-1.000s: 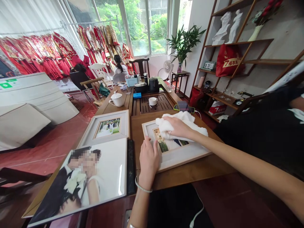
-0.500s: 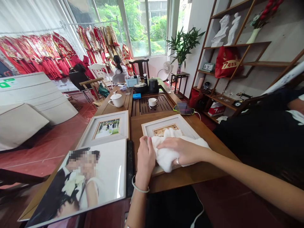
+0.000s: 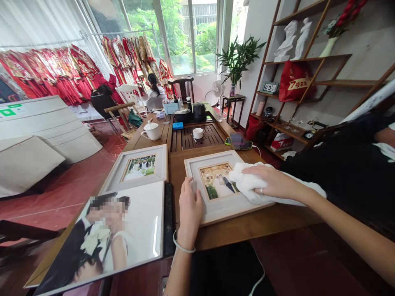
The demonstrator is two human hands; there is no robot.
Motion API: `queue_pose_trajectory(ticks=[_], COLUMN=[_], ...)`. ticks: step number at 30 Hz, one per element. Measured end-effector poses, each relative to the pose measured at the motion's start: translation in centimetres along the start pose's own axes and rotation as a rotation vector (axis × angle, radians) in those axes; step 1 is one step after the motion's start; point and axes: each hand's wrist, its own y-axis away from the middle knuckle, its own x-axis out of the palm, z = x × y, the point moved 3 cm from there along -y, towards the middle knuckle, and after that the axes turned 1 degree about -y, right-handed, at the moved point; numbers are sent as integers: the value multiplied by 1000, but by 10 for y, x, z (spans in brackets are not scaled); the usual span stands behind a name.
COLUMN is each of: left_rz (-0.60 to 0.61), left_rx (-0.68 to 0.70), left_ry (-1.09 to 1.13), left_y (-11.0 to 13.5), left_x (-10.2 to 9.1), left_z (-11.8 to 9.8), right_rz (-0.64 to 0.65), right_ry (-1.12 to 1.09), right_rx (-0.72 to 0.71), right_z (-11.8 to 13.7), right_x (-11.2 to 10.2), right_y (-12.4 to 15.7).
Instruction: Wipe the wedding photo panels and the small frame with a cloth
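Observation:
A light wooden picture frame [image 3: 212, 213] with a wide pale mat lies flat on the table, a small wedding photo [image 3: 216, 181] in its middle. My left hand [image 3: 189, 205] holds its left edge, thumb and fingers at the border. On the right side of the frame, my right hand [image 3: 271, 181] presses a bunched white cloth [image 3: 247, 191]. The cloth covers the frame's right border and trails past the table edge. To the left lie a second picture frame [image 3: 117, 181] with a small photo and a large glossy portrait print [image 3: 142, 222] of a couple.
Beyond the frames stand a white lidded mug [image 3: 152, 130], a slatted tea tray [image 3: 212, 139] with a small white cup [image 3: 198, 132], and a phone [image 3: 239, 142] on a cable. A person in black [image 3: 345, 164] is close on the right. Shelves [image 3: 308, 61] rise behind.
My right hand and the cloth have slid right across the frame, uncovering the small photo. My left hand stays at the frame's left edge.

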Motion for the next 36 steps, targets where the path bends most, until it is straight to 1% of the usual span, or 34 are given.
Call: queue_pose_trajectory(ticks=[3,6,8,11,14,16,19,21,24,27,30,32,34,36], left_rz=[-3,-16,-24,-23,-12,-19,-42,-51,-48,-49,-50,-42,-32,-32], left_rx=[8,35,48,49,47,51,39,21,6,0,-14,-25,-28,-18], left_ry=[2,8,11,14,23,31,44,52,67,73,62,50,40,30], left_y=[-1,-2,-3,-5,-5,-5,-3,-1,1,2,1,1,0,0], left_x=[0,0,0,1,1,2,3,4,6,7,8,8,9,10], left_z=[-2,-2,-1,2,5,6,8,9,10,11,12,14,15,14], right_rz=[-77,-168,-181,-177,-132,-87,-7,49,138,214,253,223,148,67], right_ry=[17,-4,-28,-74,-147,-191,-235,-261,-316,-345,-312,-238,-138,-52], right_rx=[-14,-21,-29,-54,-142,-214,-307,-351,-401,-392,-308,-211,-116,-67], right_z=[-9,-12,-8,8,36,56,80,89,93,87,71,55,37,22], right_x=[13,22,28,34,39,41,43,40,31,15,-1,-9,-13,-12], right_y=[-25,-58,-80,-103,-110,-106,-92,-78,-56,-35,-16,-7,-2,-3])
